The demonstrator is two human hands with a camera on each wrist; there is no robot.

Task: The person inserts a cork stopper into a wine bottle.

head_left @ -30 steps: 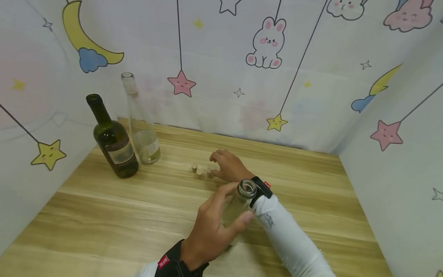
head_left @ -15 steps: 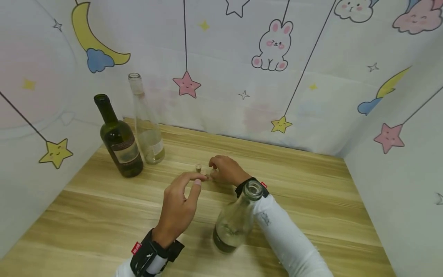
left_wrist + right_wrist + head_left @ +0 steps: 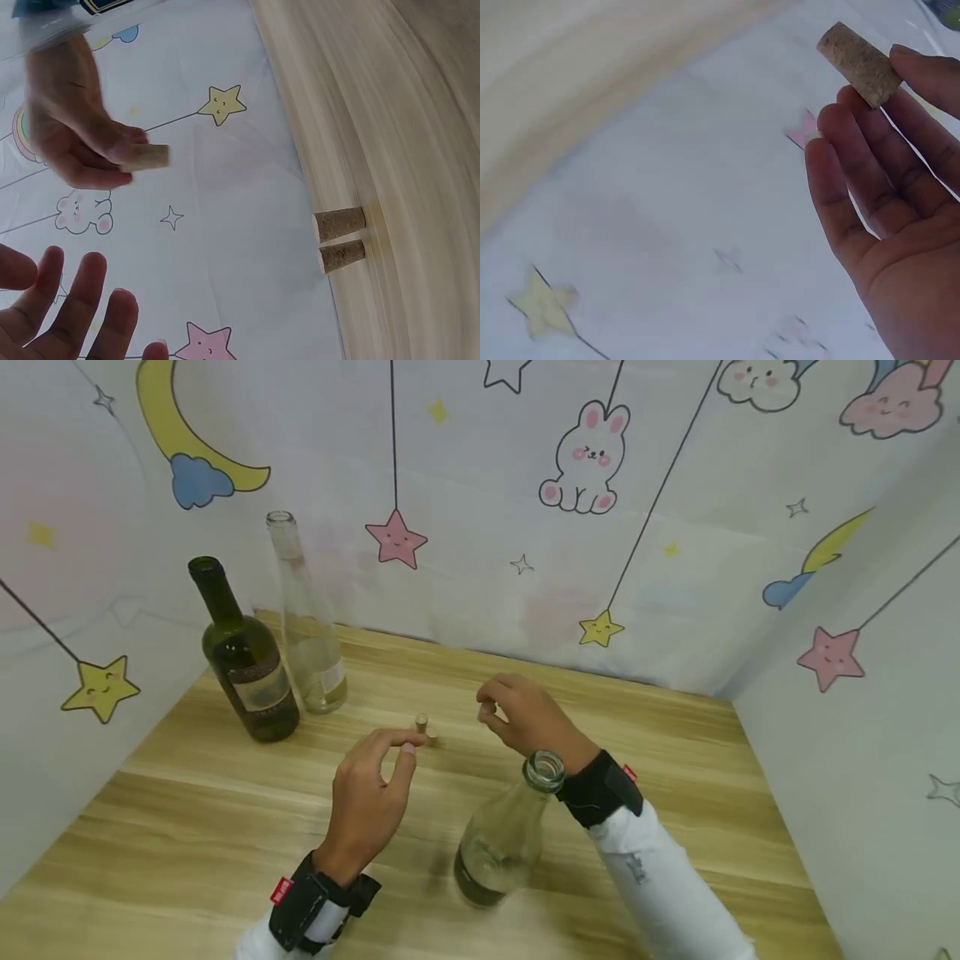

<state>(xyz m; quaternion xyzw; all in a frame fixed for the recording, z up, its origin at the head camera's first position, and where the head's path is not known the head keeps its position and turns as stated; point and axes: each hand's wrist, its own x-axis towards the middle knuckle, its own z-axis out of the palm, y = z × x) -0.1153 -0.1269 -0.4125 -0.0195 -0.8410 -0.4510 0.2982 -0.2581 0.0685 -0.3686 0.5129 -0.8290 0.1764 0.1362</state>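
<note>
Pale wood-grain table [image 3: 675,860] under both hands, running back past the fingertips to white cartoon-print cloth [image 3: 465,460]; same cloth at left and right sides, printed with moon [image 3: 167,422], bunny [image 3: 590,468] and stars [image 3: 396,539]. Head view: one cork [image 3: 860,64] pinched in right hand [image 3: 528,718], up off the table, partly hidden by the fingers. Right wrist view: same cork almost whole, speckled texture clear, narrow grip between thumb and fingertips, other fingers loosely extended. Left wrist view: same cork blurred, jutting past right fingertips. Left hand [image 3: 367,793] holding nothing, fingers apart and slightly bent. Two more corks [image 3: 339,223] upright on the table by left index tip; one partly behind it in head view, both in full and side by side in left wrist view. Can't tell contact. Containers: near clear bottle [image 3: 502,852] upright, closer to the wearer than right fingers, between forearms, neck overlapping right wrist strap [image 3: 600,789] in head view; mouth open, dark band [image 3: 476,881] low down, can't tell liquid from label. Green bottle [image 3: 251,660] and tall clear bottle [image 3: 311,647] upright close together, left of and beyond left fingertips, mouths open. Can't tell contents of either.
</note>
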